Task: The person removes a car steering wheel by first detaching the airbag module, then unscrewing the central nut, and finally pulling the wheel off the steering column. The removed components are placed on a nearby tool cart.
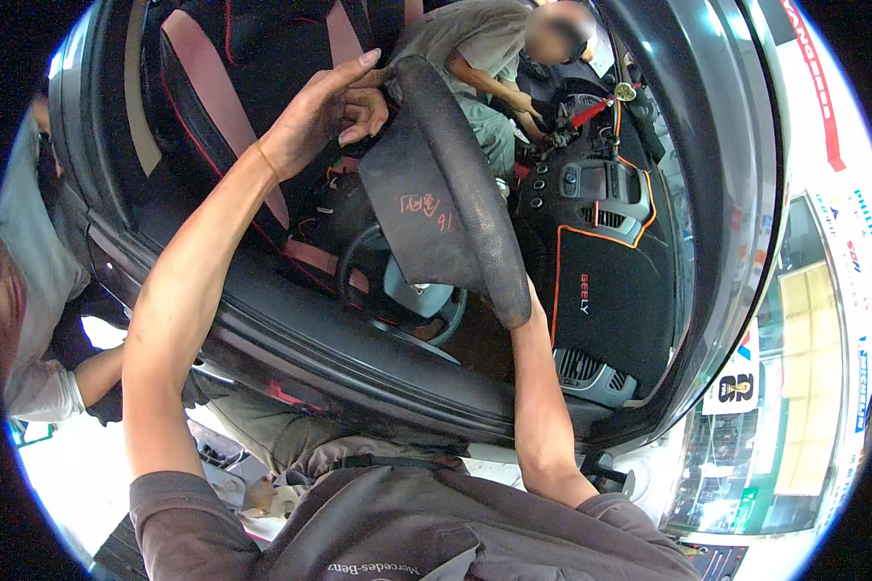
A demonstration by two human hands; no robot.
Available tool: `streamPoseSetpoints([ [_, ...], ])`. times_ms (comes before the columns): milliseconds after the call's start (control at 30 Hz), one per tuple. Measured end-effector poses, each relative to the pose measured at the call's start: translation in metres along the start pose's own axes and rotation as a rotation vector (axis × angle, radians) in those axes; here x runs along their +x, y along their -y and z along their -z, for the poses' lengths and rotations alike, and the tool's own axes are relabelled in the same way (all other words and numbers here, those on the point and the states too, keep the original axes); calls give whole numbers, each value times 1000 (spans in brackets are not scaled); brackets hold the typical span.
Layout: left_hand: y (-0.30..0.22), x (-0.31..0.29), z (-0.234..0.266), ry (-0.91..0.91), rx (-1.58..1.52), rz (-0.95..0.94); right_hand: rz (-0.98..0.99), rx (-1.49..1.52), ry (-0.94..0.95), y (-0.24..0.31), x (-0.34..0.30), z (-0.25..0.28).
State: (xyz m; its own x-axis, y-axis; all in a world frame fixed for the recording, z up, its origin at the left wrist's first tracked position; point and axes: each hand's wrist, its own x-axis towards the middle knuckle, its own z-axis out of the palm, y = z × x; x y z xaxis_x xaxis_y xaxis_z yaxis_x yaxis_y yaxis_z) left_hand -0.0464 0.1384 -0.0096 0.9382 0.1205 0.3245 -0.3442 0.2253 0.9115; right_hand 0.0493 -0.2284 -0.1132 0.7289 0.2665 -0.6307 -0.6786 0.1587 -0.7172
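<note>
In front of me, tilted over the car's door opening, is a black curved plastic panel (431, 194) with a thick rounded rim and red handwriting on its flat face. My left hand (329, 116) is at its upper end, with some fingers curled against the edge and one digit stretched past it. At the lower end, my right hand (535, 305) reaches behind the rim; most of its fingers are hidden by the panel. Beyond and below the panel is the car's steering wheel (407, 290), partly covered by it.
Inside the car, another person (475, 58) sits on the far side with both hands low near the dashboard. A black dash mat (610, 290) with orange edging covers the dashboard. The door sill (358, 387) runs across in front of me. Someone else (44, 320) stands at the left.
</note>
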Motion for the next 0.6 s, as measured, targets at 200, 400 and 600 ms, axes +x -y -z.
streamPoseSetpoints([
  [200,2,2,-4,2,-4,-5,-712,831,227,5,45,48],
  [400,1,1,2,9,-18,18,-665,708,333,4,34,35],
  [600,13,5,6,-24,-99,32,-44,14,57,-5,12,1],
])
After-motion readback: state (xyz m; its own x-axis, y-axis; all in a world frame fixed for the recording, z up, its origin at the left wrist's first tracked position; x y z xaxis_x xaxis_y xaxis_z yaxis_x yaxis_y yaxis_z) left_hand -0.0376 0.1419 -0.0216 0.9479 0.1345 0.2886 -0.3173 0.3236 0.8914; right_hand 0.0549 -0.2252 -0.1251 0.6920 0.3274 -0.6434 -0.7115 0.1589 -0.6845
